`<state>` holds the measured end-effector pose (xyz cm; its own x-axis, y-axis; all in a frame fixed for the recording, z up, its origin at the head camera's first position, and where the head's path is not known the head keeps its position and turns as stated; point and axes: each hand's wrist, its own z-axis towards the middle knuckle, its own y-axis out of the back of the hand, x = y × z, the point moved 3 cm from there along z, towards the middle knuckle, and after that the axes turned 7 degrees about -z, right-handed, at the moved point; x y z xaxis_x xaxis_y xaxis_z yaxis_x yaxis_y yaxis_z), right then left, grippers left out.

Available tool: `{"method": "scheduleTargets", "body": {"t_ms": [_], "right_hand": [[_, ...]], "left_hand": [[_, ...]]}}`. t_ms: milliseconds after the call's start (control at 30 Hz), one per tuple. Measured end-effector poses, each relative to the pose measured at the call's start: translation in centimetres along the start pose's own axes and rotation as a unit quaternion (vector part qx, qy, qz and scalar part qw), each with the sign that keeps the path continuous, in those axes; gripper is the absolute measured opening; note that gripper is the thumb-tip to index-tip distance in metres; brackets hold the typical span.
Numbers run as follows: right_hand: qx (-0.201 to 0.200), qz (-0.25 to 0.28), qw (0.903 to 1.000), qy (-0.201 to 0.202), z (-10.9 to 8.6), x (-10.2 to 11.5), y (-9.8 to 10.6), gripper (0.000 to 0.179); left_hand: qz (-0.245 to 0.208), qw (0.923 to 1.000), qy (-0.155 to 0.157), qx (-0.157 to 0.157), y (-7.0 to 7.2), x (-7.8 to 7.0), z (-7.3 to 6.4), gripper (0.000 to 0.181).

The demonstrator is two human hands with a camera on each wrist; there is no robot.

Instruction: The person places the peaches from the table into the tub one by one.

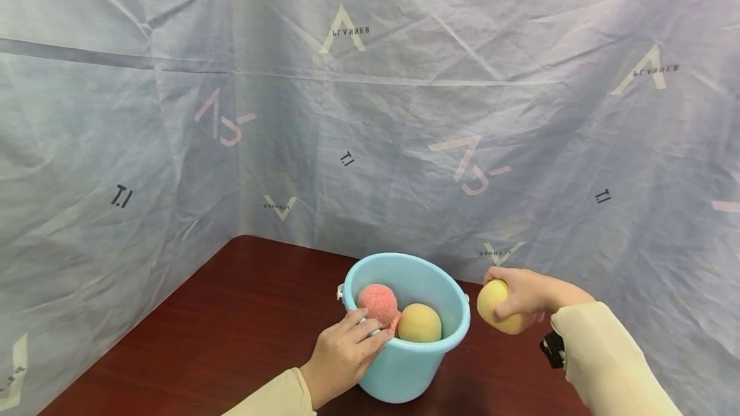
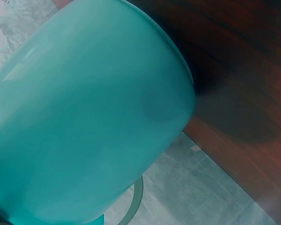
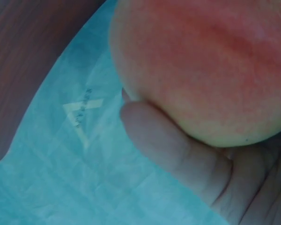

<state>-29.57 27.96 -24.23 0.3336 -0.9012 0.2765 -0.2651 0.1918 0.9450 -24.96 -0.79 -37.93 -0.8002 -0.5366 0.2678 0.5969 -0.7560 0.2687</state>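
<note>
A light blue bucket (image 1: pixel 399 371) stands on the dark red table. My left hand (image 1: pixel 343 353) grips its near left rim, the fingers bent over the edge. Inside the bucket are a rough pink-red round fruit (image 1: pixel 378 303), a yellow round fruit (image 1: pixel 420 323) and, between them, a small pinkish piece partly hidden by the fingers. To the right of the bucket, my right hand (image 1: pixel 534 294) holds a peach (image 1: pixel 491 300) in the air. Yellow with a red blush, the peach (image 3: pixel 201 70) fills much of the right wrist view, the thumb (image 3: pixel 168 136) pressed along it.
The reddish-brown wooden table (image 1: pixel 231 326) ends at a grey printed cloth (image 1: pixel 370 121) hanging behind and to the left. A curved bucket handle (image 2: pixel 136 201) shows low in the left wrist view.
</note>
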Motion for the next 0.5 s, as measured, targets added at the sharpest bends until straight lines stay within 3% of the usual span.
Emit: {"method": "scheduleTargets", "body": {"t_ms": [500], "right_hand": [[0.035,-0.062,0.9975,0.006,2.9,5.3,1.0,0.042]], "left_hand": [[0.002,1.0,-0.007,-0.005,0.0,0.0,0.1,0.029]]}}
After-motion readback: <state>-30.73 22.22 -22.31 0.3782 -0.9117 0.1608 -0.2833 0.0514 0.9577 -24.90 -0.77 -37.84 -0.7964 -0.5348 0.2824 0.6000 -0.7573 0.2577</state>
